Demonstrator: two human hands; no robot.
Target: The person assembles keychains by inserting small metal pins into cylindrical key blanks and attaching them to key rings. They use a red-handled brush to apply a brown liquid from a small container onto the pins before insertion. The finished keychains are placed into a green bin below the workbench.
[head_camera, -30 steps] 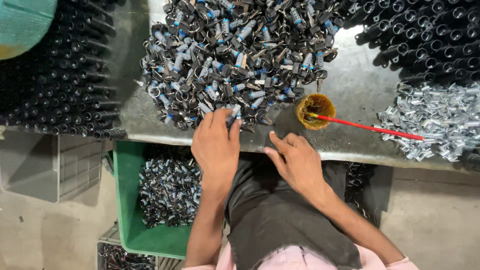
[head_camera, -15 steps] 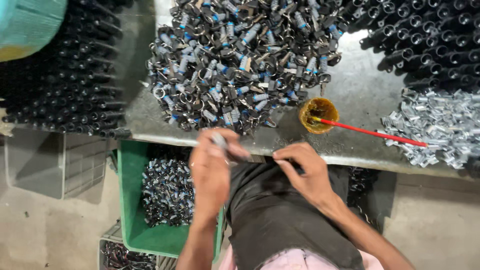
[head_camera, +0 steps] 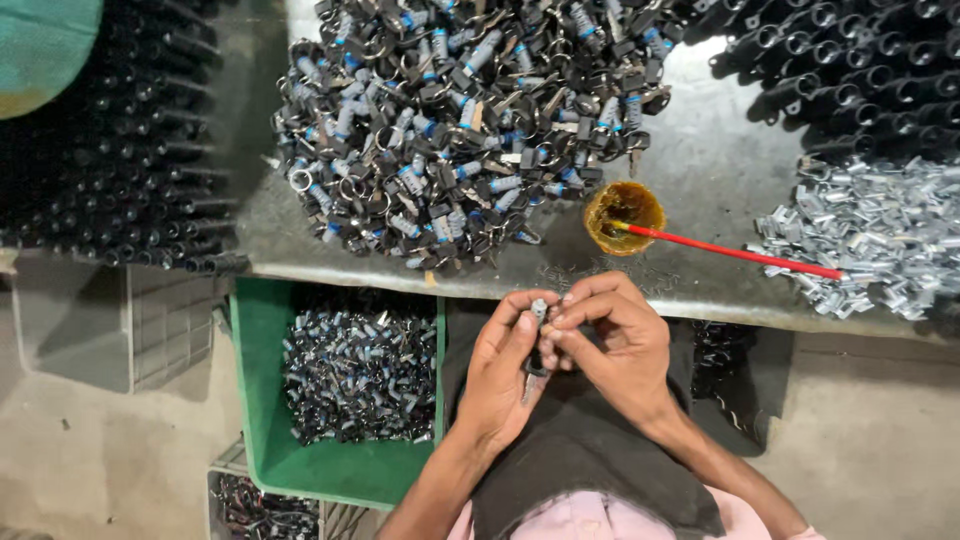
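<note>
At lower centre, the left hand [head_camera: 500, 375] and right hand [head_camera: 615, 340] pinch a small lock cylinder [head_camera: 537, 312]; it looks light, rigid, slippery; best gripped by its barrel.

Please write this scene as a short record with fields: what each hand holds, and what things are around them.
left hand: holds a small metal cylinder part from below
right hand: fingertips pinch the same part at its top
table: grey, with a large pile of key-and-cylinder sets
cup: small, orange, with a red stick resting in it
silver clips: heap at the right
green crate: below the table, holding more parts
</note>
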